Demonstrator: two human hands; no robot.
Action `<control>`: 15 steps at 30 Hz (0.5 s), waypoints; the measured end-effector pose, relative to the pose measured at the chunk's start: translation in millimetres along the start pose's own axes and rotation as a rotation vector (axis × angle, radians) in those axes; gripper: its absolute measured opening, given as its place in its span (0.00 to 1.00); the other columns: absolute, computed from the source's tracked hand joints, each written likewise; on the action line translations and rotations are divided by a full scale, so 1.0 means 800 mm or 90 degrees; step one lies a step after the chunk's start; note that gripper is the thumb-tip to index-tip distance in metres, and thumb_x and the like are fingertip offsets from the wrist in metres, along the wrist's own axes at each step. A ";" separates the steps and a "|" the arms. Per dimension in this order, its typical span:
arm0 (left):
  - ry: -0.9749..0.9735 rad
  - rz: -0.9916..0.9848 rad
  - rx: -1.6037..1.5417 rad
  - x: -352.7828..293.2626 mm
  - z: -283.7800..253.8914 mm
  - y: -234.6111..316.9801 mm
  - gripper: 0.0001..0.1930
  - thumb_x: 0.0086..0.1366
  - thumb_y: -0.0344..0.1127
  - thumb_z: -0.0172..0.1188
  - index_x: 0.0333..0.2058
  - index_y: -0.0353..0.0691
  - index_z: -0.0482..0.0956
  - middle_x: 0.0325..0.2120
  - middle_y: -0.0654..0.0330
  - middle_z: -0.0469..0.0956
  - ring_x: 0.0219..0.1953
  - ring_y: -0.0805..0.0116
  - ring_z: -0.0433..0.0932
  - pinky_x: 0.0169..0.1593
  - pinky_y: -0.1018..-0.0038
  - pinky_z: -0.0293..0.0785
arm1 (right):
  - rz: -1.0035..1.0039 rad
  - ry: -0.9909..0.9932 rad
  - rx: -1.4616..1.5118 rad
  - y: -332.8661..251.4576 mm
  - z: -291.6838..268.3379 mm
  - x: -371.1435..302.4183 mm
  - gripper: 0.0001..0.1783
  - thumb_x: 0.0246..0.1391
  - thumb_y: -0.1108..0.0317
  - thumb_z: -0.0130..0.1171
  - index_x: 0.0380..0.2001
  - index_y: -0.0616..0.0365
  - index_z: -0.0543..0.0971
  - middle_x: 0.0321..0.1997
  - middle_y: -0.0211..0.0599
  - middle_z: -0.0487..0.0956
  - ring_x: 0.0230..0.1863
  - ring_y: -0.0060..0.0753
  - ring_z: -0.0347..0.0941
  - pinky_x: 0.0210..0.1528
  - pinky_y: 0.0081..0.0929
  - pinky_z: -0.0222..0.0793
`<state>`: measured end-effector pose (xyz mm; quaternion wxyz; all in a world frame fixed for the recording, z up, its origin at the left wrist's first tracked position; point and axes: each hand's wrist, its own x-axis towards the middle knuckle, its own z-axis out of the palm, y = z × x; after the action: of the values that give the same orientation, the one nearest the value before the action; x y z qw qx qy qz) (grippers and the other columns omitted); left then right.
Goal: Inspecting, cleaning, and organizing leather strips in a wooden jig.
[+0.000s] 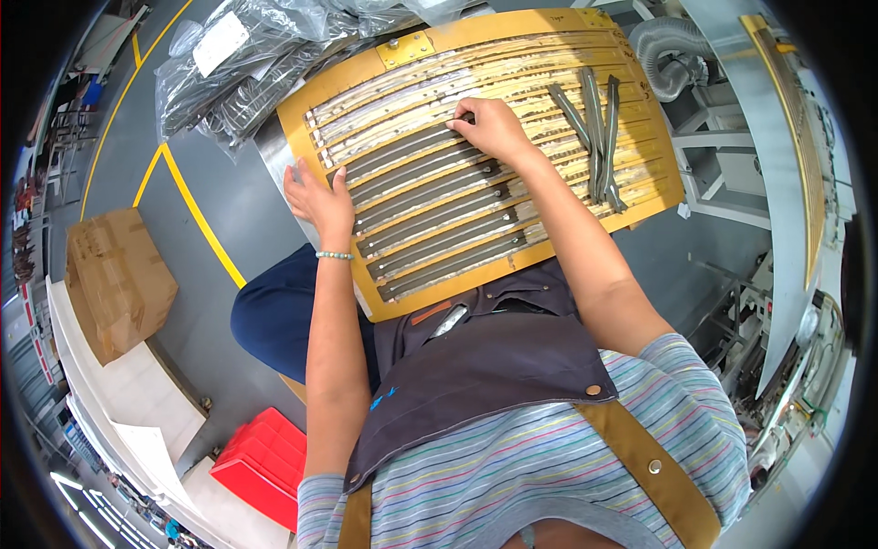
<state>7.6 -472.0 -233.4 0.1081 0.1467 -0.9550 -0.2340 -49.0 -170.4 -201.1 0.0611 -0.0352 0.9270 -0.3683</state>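
Note:
A yellow slotted board (672, 178) lies in front of me, tilted, with long parallel grooves across it. Several dark grey zipper strips (439, 222) rest side by side in the nearer grooves on its left half. My right hand (494, 133) pinches the right end of the topmost laid zipper strip (402, 151), near the board's middle. At the board's left edge, my left hand (320, 201) has its thumb and fingers apart, close to the strips' left ends. Whether it touches the board I cannot tell. Loose zipper strips (596, 137) lie crossed on the board's right part.
Clear plastic bags of dark material (265, 69) are piled beyond the board's upper left. A cardboard box (119, 284) and a red bin (265, 467) stand to the left. At the right are a ribbed grey hose (668, 55) and a white metal frame (722, 142).

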 end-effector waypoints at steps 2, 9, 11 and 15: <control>0.000 0.002 0.005 0.000 0.000 0.001 0.40 0.62 0.42 0.70 0.68 0.37 0.62 0.68 0.44 0.52 0.71 0.45 0.50 0.68 0.45 0.48 | 0.003 -0.006 -0.009 0.002 0.000 0.001 0.11 0.52 0.57 0.68 0.32 0.52 0.84 0.30 0.44 0.84 0.36 0.51 0.80 0.39 0.43 0.74; -0.001 0.006 0.010 0.000 0.000 0.000 0.39 0.62 0.42 0.70 0.68 0.36 0.62 0.68 0.44 0.53 0.71 0.44 0.50 0.68 0.45 0.48 | 0.013 0.022 -0.024 -0.005 0.004 -0.004 0.10 0.54 0.58 0.67 0.32 0.52 0.84 0.27 0.45 0.83 0.34 0.52 0.80 0.38 0.44 0.74; -0.001 0.008 0.007 0.000 0.000 -0.001 0.39 0.62 0.42 0.69 0.68 0.36 0.62 0.68 0.44 0.52 0.71 0.44 0.50 0.68 0.46 0.48 | 0.012 0.026 -0.049 -0.008 0.005 -0.005 0.10 0.54 0.58 0.66 0.31 0.52 0.84 0.25 0.45 0.82 0.34 0.52 0.80 0.38 0.45 0.74; 0.054 -0.003 0.008 -0.005 -0.002 0.007 0.39 0.62 0.42 0.70 0.68 0.37 0.63 0.69 0.42 0.52 0.72 0.45 0.50 0.68 0.46 0.48 | -0.006 0.027 -0.097 -0.013 0.004 -0.007 0.14 0.55 0.56 0.66 0.38 0.53 0.82 0.33 0.45 0.83 0.36 0.53 0.80 0.39 0.45 0.75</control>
<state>10.6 -467.0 -229.9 0.1472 0.1592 -0.9507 -0.2219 -43.0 -179.3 -195.8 0.0371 -0.0363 0.9532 -0.2977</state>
